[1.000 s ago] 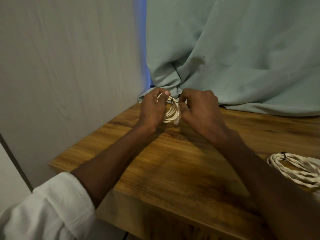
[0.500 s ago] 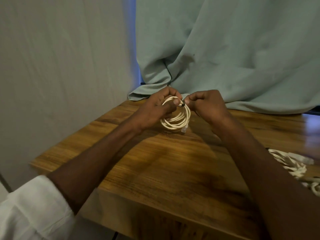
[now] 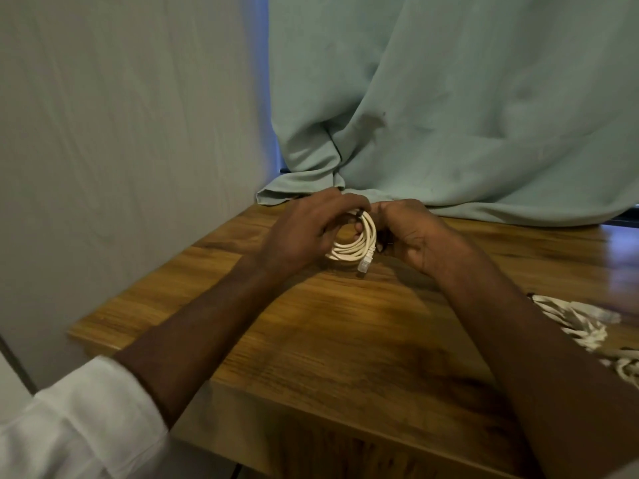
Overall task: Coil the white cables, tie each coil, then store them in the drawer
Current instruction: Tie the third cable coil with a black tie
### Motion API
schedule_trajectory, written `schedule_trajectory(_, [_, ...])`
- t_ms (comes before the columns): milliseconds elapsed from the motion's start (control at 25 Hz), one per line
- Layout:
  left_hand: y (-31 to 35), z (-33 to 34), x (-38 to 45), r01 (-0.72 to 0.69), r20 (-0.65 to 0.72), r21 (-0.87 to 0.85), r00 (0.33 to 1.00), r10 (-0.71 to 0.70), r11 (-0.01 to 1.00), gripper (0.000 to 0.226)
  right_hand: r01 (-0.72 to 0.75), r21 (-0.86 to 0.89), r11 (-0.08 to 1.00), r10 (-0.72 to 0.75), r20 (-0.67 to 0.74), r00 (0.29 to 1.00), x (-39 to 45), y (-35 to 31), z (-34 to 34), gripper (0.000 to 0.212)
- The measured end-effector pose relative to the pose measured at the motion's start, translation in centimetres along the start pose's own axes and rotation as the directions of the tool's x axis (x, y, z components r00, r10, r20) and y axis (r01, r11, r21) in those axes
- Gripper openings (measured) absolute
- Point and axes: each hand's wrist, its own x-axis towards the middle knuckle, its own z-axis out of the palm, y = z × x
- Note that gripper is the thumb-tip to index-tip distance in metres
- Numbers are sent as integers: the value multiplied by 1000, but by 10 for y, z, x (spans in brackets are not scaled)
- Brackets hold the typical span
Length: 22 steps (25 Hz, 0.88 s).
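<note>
At the centre of the frame both hands hold a white coil (image 3: 356,245) just above the wooden bench (image 3: 345,340): the left hand (image 3: 304,233) curls around its left side with fingers through the loop, and the right hand (image 3: 411,236) pinches its upper right, by a small dark tie (image 3: 360,214). A clear plug (image 3: 364,264) hangs from the coil's lower edge. More white cable (image 3: 584,326) lies blurred on the bench at the right edge, and a pale green cloth (image 3: 449,115) hangs behind.

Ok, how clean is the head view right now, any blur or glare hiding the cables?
Head view: dim, warm light; the small white cable coil between both hands reads clearly; the white cable bundle at the right edge is smeared; glare on the wooden tabletop far right.
</note>
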Motion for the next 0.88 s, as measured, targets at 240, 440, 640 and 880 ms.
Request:
schedule_trajectory(240, [0,0,0,207,-149,49,969,-198,977,22,363,-374,853,-453,-186,872,-4,10,9,9])
schedule_trajectory(440, [-7,-5,2,408,-306,-106,854,-420,907,11,633,-238,737,-661,-55,748,-11,6,27,15])
schedule_trajectory(640, [-11,-9,8,511,-40,-487,797,-603,708,18,634,-522,571,-733,25,680,-5,18,24,24])
schedule_trajectory(880, [-15,-21,9,608,224,-624,742,-632,491,17,628,-495,600,-703,47,710,-6,20,18,25])
